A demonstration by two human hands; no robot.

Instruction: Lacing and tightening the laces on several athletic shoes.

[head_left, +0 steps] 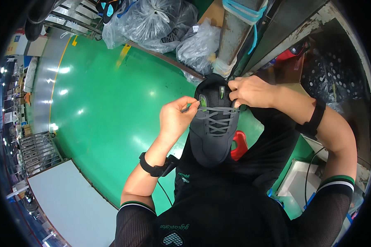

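The sole of the dark grey shoe (pixel 209 147) is hidden beneath the upper. The shoe covers part of the red object (pixel 243 145); its full shape cannot be determined. Fingers of the left hand (pixel 176 118) conceal part of the grey lace (pixel 217 109). Detail at the fingertips of the right hand (pixel 253 91) is too small to resolve. Folds obscure the contents of the clear plastic bag (pixel 150 22). The lower rim crops the white tabletop (pixel 76 201).
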